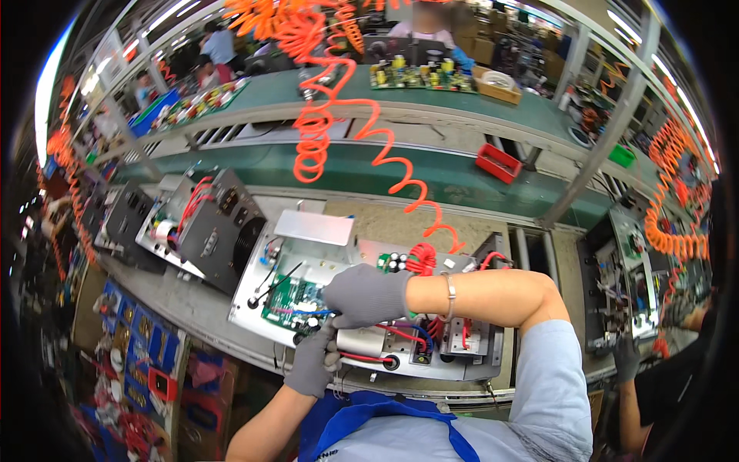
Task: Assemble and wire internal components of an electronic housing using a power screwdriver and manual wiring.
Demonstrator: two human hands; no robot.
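Observation:
An opened metal chassis [246, 296] lies in front of me, with a green circuit board [286, 299], a silver cylinder [362, 340] and coloured wires in it. My right hand [368, 296], in a grey glove, reaches across from the right over the board's right side. Its fingers are curled downward beside a blue wire [309, 313]; what they grip is hidden. At the chassis's near edge, my left hand [312, 363], also gloved in grey, has its fingers bent together left of the cylinder. Its fingertips come close to the right hand's, and I cannot make out what they hold.
Other grey chassis units [212, 231] stand to the left. Orange coiled hoses [312, 146] hang above the line. A red bin [499, 163] sits beyond it. Blue part bins [142, 339] are at lower left. A co-worker's gloved hand [626, 360] is beside another chassis [627, 262] at right.

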